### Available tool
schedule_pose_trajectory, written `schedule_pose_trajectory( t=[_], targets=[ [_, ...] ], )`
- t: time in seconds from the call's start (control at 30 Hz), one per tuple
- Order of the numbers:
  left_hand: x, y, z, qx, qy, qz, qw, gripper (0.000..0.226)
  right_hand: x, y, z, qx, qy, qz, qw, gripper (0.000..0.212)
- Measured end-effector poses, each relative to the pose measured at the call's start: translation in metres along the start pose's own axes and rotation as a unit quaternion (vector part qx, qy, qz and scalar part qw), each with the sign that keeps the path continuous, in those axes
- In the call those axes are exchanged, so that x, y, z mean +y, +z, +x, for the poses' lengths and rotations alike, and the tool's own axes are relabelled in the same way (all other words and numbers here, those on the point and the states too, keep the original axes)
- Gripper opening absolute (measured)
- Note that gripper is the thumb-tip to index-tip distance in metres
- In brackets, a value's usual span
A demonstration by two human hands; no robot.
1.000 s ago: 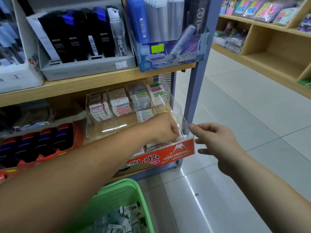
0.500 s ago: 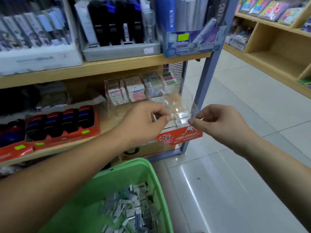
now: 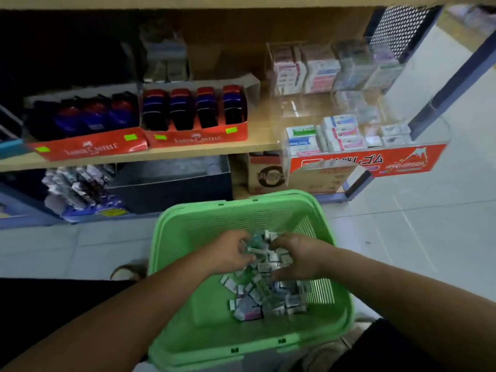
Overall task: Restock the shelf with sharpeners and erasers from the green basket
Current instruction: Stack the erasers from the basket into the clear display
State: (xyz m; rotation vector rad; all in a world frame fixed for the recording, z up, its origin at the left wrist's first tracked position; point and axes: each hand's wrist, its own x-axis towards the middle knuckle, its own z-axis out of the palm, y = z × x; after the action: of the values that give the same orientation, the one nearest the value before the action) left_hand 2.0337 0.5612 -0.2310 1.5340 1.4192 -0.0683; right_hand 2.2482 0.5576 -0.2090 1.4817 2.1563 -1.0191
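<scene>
The green basket (image 3: 188,331) sits on the floor in front of me with a heap of small wrapped erasers (image 3: 268,291) in it. Both my hands are down inside it. My left hand (image 3: 228,252) curls its fingers round some erasers at the top of the heap. My right hand (image 3: 298,257) lies on the heap beside it with fingers bent into the erasers. Above, on the wooden shelf (image 3: 134,157), a clear acrylic display (image 3: 418,127) holds rows of erasers. Its red "Hard Eraser" label (image 3: 375,162) faces me.
Two red Faber-Castell boxes (image 3: 196,116) of sharpeners stand on the shelf left of the acrylic display. Below the shelf are a dark box (image 3: 171,183) and a cardboard box (image 3: 265,175). The shelf's blue post (image 3: 456,76) rises at right. My foot (image 3: 126,272) is left of the basket.
Both hands have left the acrylic display and dropped into the basket. My view has tilted down from the shelf to the basket.
</scene>
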Motion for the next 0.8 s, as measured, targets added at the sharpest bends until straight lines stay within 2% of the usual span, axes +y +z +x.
schedule_pose_trajectory(
  t=[0.17, 0.33, 0.47, 0.6, 0.73, 0.8],
  targets=[
    [-0.052, 0.021, -0.002, -0.015, -0.036, -0.002, 0.999, 0.061, 0.020, 0.057, 0.060, -0.022, 0.070, 0.013, 0.997, 0.126],
    [-0.067, 0.043, 0.004, 0.014, -0.065, -0.096, 0.993, 0.064, 0.037, 0.105, 0.080, 0.026, 0.096, 0.043, 0.994, 0.153],
    [-0.076, 0.058, 0.007, 0.003, -0.069, -0.099, 0.993, 0.065, 0.045, 0.109, 0.089, 0.080, 0.081, 0.034, 0.993, 0.156],
    [-0.082, 0.063, 0.011, -0.004, -0.090, -0.088, 0.992, 0.063, 0.042, 0.101, 0.098, 0.123, 0.091, 0.005, 0.988, 0.128],
    [-0.087, 0.069, 0.016, -0.008, -0.095, -0.067, 0.993, 0.067, 0.035, 0.115, 0.092, 0.126, 0.123, 0.088, 0.980, 0.141],
    [-0.090, 0.071, 0.019, -0.010, -0.099, -0.060, 0.993, 0.067, 0.030, 0.117, 0.089, 0.145, 0.136, 0.123, 0.972, 0.135]
  ],
)
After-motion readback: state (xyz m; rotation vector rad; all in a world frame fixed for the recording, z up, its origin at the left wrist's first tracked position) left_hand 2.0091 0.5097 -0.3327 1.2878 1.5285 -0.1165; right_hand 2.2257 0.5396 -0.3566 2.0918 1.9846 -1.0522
